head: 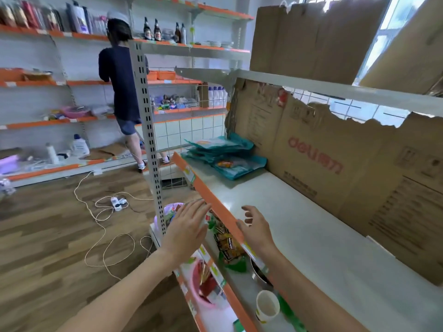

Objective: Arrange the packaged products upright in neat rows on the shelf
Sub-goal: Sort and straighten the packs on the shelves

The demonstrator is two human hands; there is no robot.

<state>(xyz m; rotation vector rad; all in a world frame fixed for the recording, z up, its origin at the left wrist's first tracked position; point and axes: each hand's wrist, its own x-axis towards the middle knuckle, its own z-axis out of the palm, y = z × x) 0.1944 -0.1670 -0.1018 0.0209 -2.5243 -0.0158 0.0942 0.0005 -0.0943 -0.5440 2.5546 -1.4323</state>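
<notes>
- Shop aisle, white shelf [275, 212] backed by torn cardboard [335, 168].
- Left hand [185, 230] and right hand [255, 227] hover with fingers spread, holding nothing.
- Teal packets [225, 154] lie flat, heaped at the shelf's far end.
- Risk: stood upright, the limp packets may topple or slide off the orange edge strip [215, 202].
- Cardboard reads "deli", upside down.

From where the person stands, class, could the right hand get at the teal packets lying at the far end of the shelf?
Probably yes. The right hand hovers open at the shelf edge, and bare shelf lies between it and the teal packets, though it looks a long stretch.
</notes>
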